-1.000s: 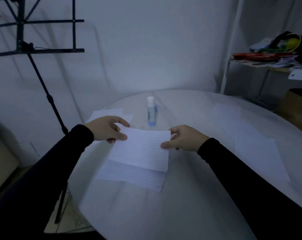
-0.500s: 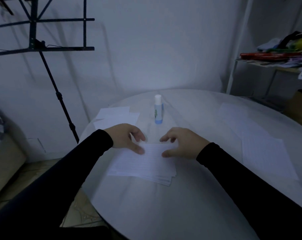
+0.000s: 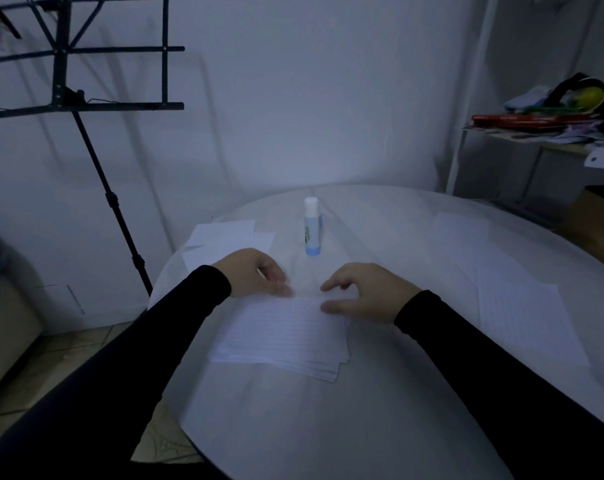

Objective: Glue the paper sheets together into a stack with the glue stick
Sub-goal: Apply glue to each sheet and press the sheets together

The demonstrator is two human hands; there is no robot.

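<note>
A stack of lined paper sheets (image 3: pixel 283 336) lies on the round white table (image 3: pixel 328 427), its edges a little fanned at the near right corner. My left hand (image 3: pixel 255 271) rests at the stack's far left corner, fingertips touching the top sheet. My right hand (image 3: pixel 366 294) sits at the far right edge, thumb pressing the paper and fingers loosely arched above it. Behind the hands a glue stick (image 3: pixel 312 226) stands upright with its white cap on. Two loose sheets (image 3: pixel 224 239) lie at the far left of the table.
More paper sheets (image 3: pixel 522 306) lie spread on the table's right side. A black music stand (image 3: pixel 86 105) rises left of the table. A white shelf (image 3: pixel 542 140) with clutter stands at the right by the wall.
A second ago both hands held a sheet in the air above the stack. The sheet now lies on the stack, and the hands rest at its far edge.
</note>
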